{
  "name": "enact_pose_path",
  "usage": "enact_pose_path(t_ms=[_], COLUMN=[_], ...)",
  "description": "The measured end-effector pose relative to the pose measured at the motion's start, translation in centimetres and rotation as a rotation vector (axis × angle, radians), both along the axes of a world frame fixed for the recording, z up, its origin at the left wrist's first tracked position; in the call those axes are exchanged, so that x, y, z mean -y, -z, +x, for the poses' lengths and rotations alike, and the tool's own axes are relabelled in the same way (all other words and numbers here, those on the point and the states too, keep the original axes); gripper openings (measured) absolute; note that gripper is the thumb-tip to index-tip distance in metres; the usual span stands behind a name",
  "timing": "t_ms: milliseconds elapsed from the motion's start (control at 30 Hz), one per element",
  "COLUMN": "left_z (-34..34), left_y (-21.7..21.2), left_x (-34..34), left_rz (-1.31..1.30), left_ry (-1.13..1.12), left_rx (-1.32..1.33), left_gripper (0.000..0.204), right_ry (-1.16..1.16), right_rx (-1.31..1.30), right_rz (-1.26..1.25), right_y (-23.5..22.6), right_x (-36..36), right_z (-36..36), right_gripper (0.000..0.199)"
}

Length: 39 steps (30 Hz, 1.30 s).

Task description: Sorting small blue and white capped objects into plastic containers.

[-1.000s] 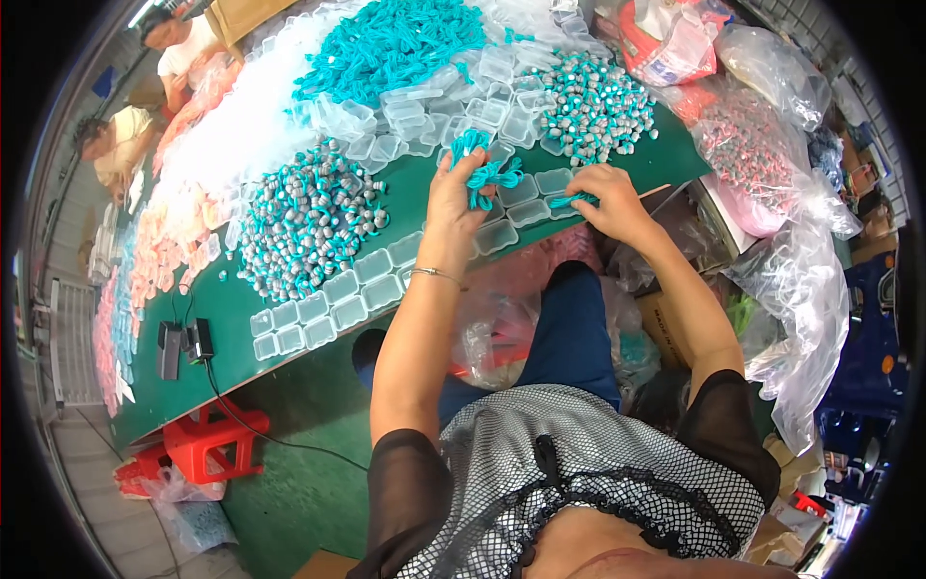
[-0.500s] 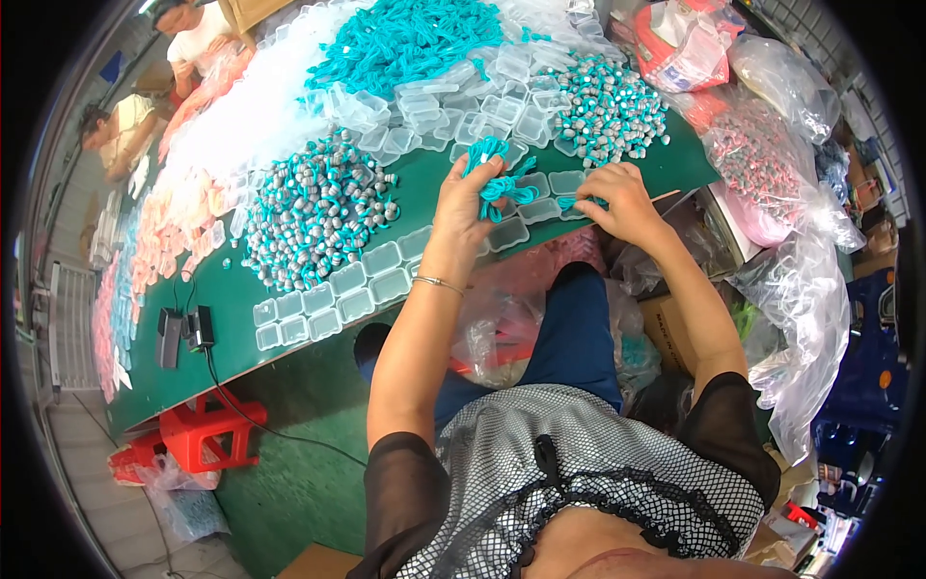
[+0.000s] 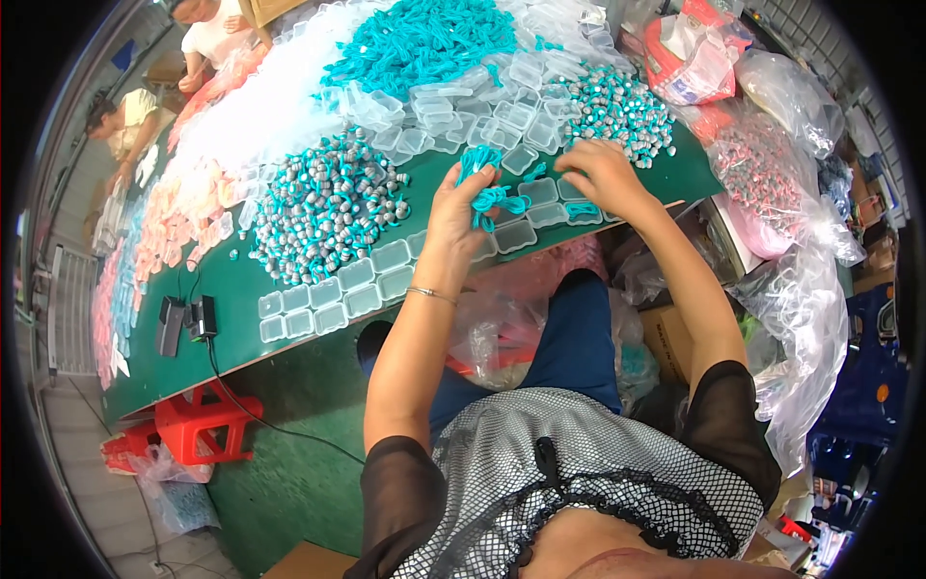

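Note:
My left hand point(image 3: 455, 212) is wrapped round a bunch of teal elastic cords point(image 3: 487, 166), whose loops hang over the plastic boxes. Two joined rows of small clear plastic boxes point(image 3: 359, 274) run along the table's near edge. A coil of teal cord point(image 3: 582, 209) lies in the near-row box at the right end. Just above that end hovers my right hand point(image 3: 612, 179), its thumb apart from its bent fingers and nothing visible between them. Beside it, a small teal cord piece point(image 3: 535, 172) lies near the far row.
On the green table point(image 3: 217, 333) are a heap of teal-and-grey beaded bands point(image 3: 328, 207), a second such heap point(image 3: 617, 111), loose clear lids point(image 3: 463, 111) and a teal cord pile point(image 3: 415, 43). Black devices point(image 3: 200, 318) with a cable sit at left. Two people work at the far left.
My right hand has let go of a teal cord, which now lies in the end box, and has risen away from it. My left hand still grips the bunch.

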<state>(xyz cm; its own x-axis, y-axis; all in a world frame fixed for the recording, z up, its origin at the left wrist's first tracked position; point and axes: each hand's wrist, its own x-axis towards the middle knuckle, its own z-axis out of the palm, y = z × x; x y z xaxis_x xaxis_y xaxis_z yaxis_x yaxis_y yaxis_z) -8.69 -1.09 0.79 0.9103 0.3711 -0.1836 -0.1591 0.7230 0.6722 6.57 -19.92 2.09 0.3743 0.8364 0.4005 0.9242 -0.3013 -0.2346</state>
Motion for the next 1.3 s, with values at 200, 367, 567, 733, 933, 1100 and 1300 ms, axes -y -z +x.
enact_pose_path(t_ms=[200, 367, 567, 733, 933, 1100, 1300], left_z=[-0.7, -0.9, -1.3, -1.5, -1.2, -1.5, -2.0], left_y=[0.4, 0.7, 1.0, 1.2, 1.3, 1.5, 1.4], left_x=[-0.5, -0.8, -1.0, -0.8, -0.5, -0.6, -0.9], left_rz=[-0.014, -0.022, -0.034, -0.028, -0.004, -0.018, -0.013], left_ry=[-0.015, -0.021, -0.013, -0.010, -0.010, -0.020, 0.007], left_rx=[-0.026, -0.018, -0.018, -0.014, -0.016, -0.019, -0.003], left_gripper=[0.027, 0.027, 0.027, 0.028, 0.028, 0.030, 0.037], right_ry=[-0.174, -0.203, -0.247, -0.232, -0.232, -0.220, -0.210], right_rx=[0.093, 0.121, 0.138, 0.038, 0.062, 0.072, 0.189], right_rz=[-0.256, -0.425, -0.069, -0.125, -0.067, -0.054, -0.057], right_y=[0.2, -0.5, -1.3, -1.4, 0.9, 0.9, 1.6], right_x=[-4.7, -6.0, -4.0, -1.0, -0.8, -0.6, -1.1], right_z=[1.2, 1.6, 0.9, -2.3, -3.5, -3.5, -3.6], right_gripper=[0.018, 0.018, 0.018, 0.017, 0.017, 0.014, 0.009])
